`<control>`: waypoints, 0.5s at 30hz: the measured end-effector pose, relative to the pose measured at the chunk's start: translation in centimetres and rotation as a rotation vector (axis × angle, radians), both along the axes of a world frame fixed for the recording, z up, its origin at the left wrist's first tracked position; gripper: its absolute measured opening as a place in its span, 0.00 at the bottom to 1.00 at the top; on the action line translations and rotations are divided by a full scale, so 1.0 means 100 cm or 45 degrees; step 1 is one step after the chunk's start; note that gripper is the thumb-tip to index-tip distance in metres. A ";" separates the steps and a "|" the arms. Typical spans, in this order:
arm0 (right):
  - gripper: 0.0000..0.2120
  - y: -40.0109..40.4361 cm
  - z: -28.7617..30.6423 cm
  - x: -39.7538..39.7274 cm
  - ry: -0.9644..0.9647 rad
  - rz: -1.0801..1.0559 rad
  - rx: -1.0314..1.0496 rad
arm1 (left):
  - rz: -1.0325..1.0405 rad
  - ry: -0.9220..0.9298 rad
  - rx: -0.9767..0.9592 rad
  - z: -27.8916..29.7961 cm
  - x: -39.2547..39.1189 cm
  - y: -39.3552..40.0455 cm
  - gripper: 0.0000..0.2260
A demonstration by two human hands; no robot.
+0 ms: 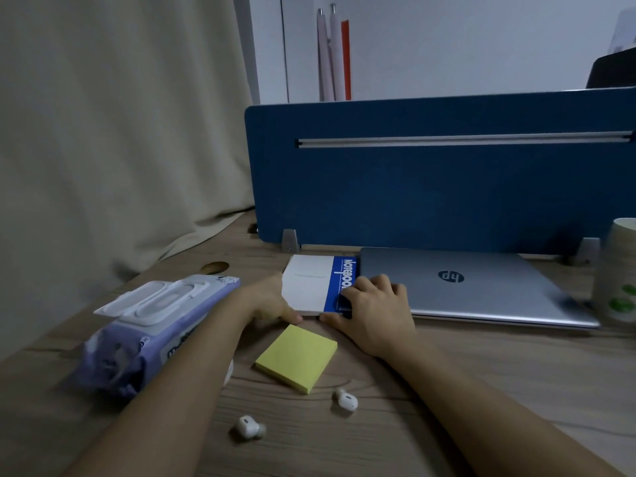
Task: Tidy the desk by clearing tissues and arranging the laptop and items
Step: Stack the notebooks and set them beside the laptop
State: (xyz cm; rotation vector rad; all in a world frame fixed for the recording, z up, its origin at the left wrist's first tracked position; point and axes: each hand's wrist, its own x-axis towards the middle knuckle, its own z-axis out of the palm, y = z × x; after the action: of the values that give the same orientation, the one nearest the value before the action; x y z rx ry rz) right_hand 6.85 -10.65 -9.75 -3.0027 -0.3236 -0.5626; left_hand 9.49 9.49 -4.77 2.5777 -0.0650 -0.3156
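Nearest us, 2 small glossy white earbuds lie on the wood-grain tabletop (481, 373), one (250, 427) by our left forearm, the other (346, 400) just beside a square pad of yellow sticky notes (298, 356). Beyond the pad we hold a flat white notebook with a blue spine strip (309, 287): our left hand (268, 304) grasps its left edge, fingers hidden behind the cover, while our right hand (375, 311) curls its fingers over the blue strip, thumb along the near edge. The notebook lies touching a closed matte silver laptop (481, 290). A soft lilac wet-wipe pack with a white plastic flip lid (144, 325) sits left. A paper cup (616, 280) is cut off at right, before a blue felt divider (430, 187).
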 end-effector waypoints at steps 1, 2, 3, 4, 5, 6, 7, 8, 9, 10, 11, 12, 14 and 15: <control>0.34 0.000 -0.001 0.001 -0.004 -0.004 -0.005 | -0.010 -0.038 0.054 -0.002 0.000 -0.001 0.35; 0.34 0.000 -0.001 0.002 -0.012 -0.007 -0.010 | -0.017 -0.071 0.095 -0.004 0.000 -0.001 0.35; 0.33 0.000 -0.002 0.002 -0.016 -0.007 -0.012 | -0.022 -0.099 0.121 -0.005 0.000 -0.002 0.35; 0.33 -0.001 -0.003 0.003 -0.023 -0.003 -0.009 | -0.029 -0.128 0.137 -0.005 0.000 -0.003 0.34; 0.32 -0.001 -0.003 0.003 -0.026 0.004 -0.005 | -0.035 -0.158 0.149 -0.006 -0.001 -0.003 0.33; 0.30 -0.002 -0.004 0.003 -0.028 0.012 -0.002 | -0.039 -0.188 0.158 -0.006 -0.001 -0.005 0.32; 0.29 -0.003 -0.004 0.004 -0.027 0.020 -0.003 | -0.040 -0.216 0.165 -0.006 -0.002 -0.006 0.32; 0.29 -0.004 -0.004 0.004 -0.027 0.026 -0.005 | -0.037 -0.242 0.172 -0.007 -0.003 -0.007 0.31; 0.28 -0.004 -0.005 0.004 -0.030 0.033 -0.006 | -0.027 -0.265 0.184 -0.007 -0.003 -0.009 0.31; 0.26 -0.005 -0.005 0.005 -0.034 0.041 -0.002 | -0.010 -0.283 0.202 -0.008 -0.004 -0.010 0.30; 0.25 -0.005 -0.006 0.006 -0.039 0.050 0.009 | 0.003 -0.297 0.221 -0.009 -0.004 -0.011 0.29; 0.24 -0.006 -0.006 0.006 -0.044 0.062 0.020 | 0.004 -0.310 0.237 -0.009 -0.004 -0.012 0.27; 0.21 -0.006 -0.007 0.007 -0.048 0.084 0.037 | -0.016 -0.327 0.258 -0.011 -0.008 -0.012 0.23; 0.20 -0.007 -0.007 0.007 -0.045 0.093 0.048 | -0.026 -0.330 0.269 -0.012 -0.011 -0.012 0.22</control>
State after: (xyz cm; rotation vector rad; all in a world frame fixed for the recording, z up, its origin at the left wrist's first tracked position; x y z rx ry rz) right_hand 7.53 -11.33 -10.46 -2.9342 -0.4184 -0.6088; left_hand 8.35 8.29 -6.01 2.8153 -0.1595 0.0081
